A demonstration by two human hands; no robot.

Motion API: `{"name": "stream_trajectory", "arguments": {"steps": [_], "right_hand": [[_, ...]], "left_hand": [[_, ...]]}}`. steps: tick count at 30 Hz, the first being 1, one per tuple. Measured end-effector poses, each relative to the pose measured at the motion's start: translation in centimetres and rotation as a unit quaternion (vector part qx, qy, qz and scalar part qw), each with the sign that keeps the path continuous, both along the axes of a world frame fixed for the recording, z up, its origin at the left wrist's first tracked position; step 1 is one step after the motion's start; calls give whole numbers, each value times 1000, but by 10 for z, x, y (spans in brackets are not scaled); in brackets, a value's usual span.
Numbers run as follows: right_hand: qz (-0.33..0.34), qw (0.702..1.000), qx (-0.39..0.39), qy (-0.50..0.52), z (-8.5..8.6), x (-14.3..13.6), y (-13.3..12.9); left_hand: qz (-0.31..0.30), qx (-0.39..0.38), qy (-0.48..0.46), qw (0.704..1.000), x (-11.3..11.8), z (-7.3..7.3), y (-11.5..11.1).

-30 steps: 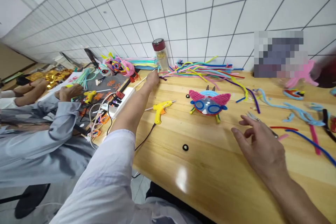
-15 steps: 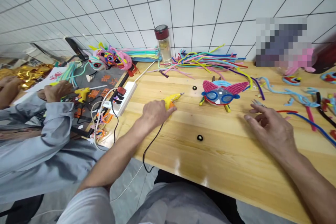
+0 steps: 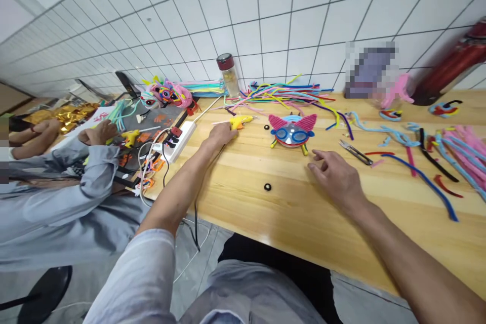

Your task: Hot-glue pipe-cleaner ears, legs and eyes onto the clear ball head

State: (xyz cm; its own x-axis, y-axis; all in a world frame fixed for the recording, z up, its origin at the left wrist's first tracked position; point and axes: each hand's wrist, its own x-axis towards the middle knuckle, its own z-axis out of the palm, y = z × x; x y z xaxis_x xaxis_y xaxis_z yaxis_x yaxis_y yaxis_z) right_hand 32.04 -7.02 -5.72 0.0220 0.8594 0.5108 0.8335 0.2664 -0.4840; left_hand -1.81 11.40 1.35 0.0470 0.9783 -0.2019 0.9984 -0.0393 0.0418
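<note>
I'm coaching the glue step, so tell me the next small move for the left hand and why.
Probably close the left hand fully around the yellow glue gun and lift it toward the pink-eared mask. The hand rests at the gun's rear, the grip unclear, with the nozzle lying on the table pointing at the mask. The right hand lies open beside the mask.

No legible text, brand, number or sign appears in this view. The only candidates are orange marks on the dark mat (image 3: 152, 120) left of the power strip (image 3: 178, 140) (too small and skewed to read) and red marks on the white sheet (image 3: 99, 117) farther left of the strip, equally unreadable. The bottle (image 3: 228, 74) behind the strip shows no readable label.
</note>
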Motion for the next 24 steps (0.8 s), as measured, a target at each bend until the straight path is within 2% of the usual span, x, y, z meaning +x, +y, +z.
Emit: {"name": "stream_trajectory", "arguments": {"steps": [3, 6, 11, 15, 17, 20, 24], "right_hand": [[53, 999, -7, -7, -2, -12, -1], [83, 996, 0, -11, -2, -21, -1], [94, 995, -1, -18, -2, -25, -2], [92, 996, 1, -21, -6, -24, 2], [91, 996, 12, -24, -7, -23, 4], [84, 995, 37, -29, -7, -21, 5], [86, 994, 62, -25, -1, -17, 1]], "left_hand": [[4, 6, 26, 1000, 15, 4, 10], [18, 4, 45, 999, 21, 8, 11], [39, -7, 44, 998, 11, 16, 8], [57, 60, 16, 996, 7, 33, 21], [29, 102, -10, 994, 14, 41, 35], [-86, 95, -54, 990, 37, 46, 68], [-166, 33, -54, 984, 72, 32, 116]]}}
